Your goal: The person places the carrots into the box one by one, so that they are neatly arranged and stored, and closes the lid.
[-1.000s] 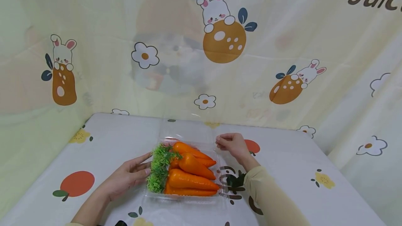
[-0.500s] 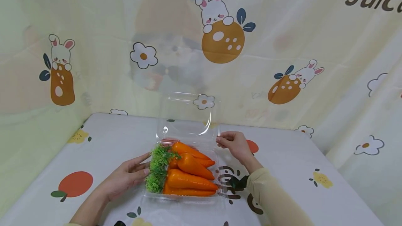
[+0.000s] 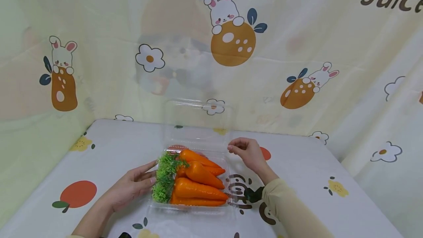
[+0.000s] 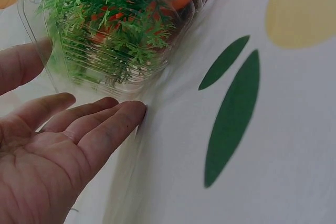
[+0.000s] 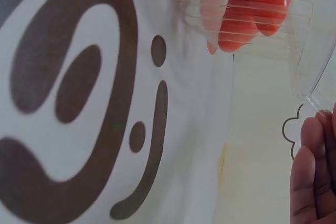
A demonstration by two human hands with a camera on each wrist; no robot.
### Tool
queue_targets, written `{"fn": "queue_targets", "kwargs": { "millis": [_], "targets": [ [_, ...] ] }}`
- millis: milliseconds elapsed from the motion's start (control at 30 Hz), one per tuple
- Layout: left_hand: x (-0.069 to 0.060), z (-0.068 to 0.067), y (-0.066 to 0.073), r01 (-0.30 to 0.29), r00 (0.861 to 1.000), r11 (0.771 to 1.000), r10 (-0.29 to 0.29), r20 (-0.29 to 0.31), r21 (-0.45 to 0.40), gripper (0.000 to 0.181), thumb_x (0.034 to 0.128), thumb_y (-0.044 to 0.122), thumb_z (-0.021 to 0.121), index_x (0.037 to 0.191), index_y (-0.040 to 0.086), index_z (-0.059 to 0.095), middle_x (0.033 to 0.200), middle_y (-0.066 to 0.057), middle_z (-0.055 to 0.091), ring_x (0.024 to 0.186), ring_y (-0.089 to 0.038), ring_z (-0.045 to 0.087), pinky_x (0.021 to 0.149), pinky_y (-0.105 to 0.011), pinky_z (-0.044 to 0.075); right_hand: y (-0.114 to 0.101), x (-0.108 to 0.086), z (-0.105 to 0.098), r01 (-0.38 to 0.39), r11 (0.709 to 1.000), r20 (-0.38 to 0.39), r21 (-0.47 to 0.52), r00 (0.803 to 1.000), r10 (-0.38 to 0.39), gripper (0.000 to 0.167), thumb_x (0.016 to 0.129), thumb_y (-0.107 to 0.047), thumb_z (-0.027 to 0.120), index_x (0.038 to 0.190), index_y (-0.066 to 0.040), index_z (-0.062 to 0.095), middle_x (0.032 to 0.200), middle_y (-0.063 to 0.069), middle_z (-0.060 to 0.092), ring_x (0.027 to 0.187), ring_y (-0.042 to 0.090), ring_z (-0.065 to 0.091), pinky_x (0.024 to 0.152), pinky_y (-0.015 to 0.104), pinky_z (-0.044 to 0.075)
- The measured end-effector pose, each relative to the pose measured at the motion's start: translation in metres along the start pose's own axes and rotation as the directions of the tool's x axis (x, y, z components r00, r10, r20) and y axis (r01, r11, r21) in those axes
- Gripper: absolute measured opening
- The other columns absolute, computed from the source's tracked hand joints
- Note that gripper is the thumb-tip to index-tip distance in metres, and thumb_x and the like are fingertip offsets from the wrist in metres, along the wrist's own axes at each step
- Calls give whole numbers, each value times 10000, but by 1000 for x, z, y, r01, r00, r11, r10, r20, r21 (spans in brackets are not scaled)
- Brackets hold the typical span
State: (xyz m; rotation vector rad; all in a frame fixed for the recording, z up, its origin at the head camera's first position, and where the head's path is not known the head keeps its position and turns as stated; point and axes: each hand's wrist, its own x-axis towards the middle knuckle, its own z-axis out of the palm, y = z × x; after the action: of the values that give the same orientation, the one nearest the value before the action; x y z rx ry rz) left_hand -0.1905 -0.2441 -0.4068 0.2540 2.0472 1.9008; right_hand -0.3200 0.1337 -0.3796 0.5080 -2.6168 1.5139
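A clear plastic clamshell box [image 3: 190,209] holds several orange carrots [image 3: 202,189] with green leafy tops [image 3: 166,173] at its left end. Its transparent lid [image 3: 198,133] stands raised at the back. At the box's left side is my left hand [image 3: 133,186], palm turned inward and fingers extended; in the left wrist view its fingertips lie close by the ribbed wall. My right hand [image 3: 246,155] is at the lid's lower right edge, thumb and index fingertips together there. In the right wrist view its fingers [image 5: 313,150] meet a clear corner; the thumb is out of sight.
A white tablecloth [image 3: 297,186] printed with fruit and flowers covers the table. Behind it hangs a pale patterned curtain [image 3: 185,28] with rabbit prints, and curtain also closes off the left and right sides.
The raised lid shows higher than a second ago, and its tilt and reflections have shifted slightly since half a second ago. Both hands stay almost in place; the whole view drifts slightly.
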Motion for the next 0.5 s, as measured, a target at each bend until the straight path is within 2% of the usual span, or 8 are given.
{"fn": "queue_targets", "kwargs": {
  "millis": [267,500],
  "targets": [
    [0,-2,-3,-13,1000,1000,13,20,-1,765,1054,200,574,1616,-37,112,1614,-378,207,1472,-505,344,1094,-465,508,0,-7,-4,34,999,53,-43,998,-31,114,934,-108,745,1014,-32,769,971,132,766,879,333,701,766,161,575],
    [0,-1,-3,-10,1000,1000,10,11,13,751,1056,201,569,1614,-39,128,1608,-377,233,1460,-496,377,1094,-469,509,-2,-16,-5,103,984,60,-142,994,-95,59,909,-91,769,968,-88,775,931,52,765,821,172,714,767,188,602]
  ]
}}
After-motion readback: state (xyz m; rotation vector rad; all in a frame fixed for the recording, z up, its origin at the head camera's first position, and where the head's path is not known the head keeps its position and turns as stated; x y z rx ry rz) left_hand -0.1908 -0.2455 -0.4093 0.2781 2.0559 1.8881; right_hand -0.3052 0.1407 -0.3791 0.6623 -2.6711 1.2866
